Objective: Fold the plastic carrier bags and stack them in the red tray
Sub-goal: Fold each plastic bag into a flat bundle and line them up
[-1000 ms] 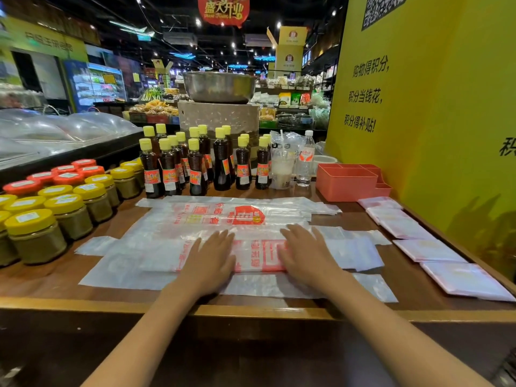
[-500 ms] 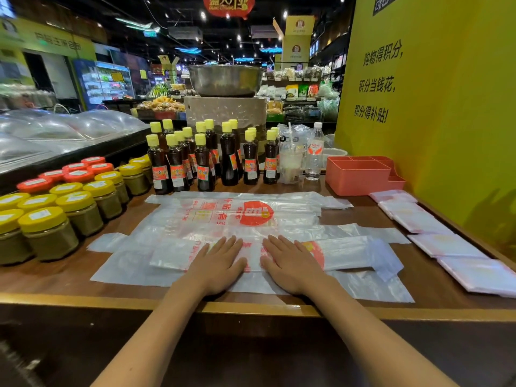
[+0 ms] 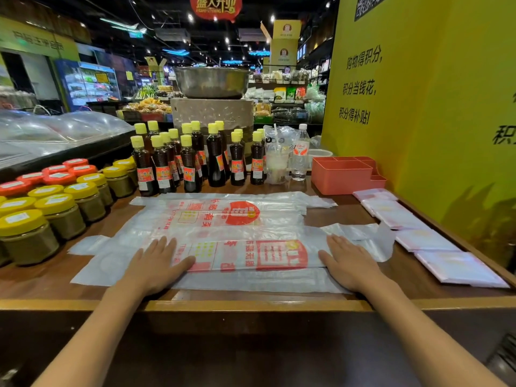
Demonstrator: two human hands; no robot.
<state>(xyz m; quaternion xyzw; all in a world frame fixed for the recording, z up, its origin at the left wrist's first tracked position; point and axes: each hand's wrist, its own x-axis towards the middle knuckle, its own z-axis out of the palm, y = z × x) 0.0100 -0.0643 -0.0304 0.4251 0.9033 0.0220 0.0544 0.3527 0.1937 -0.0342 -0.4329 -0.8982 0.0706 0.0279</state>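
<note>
Both palms flat, fingers straight: left hand [image 3: 156, 263] and right hand [image 3: 347, 263] press the ends of a carrier bag [image 3: 245, 255] folded to a strip between them. Smoothing step. Next: fold it endwise. Red tray [image 3: 343, 174] sits well beyond the right hand.

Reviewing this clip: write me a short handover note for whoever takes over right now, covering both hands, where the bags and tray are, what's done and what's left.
Left hand and right hand: both flat, fingers straight, pressing the ends of the folded strip bag on top of the flat bag pile.
Red tray: back right of the table, no bags visible in it.
Done: several folded bags laid in a row along the right edge.
Left: finish folding this bag, fold the pile, stack everything in the tray.
</note>
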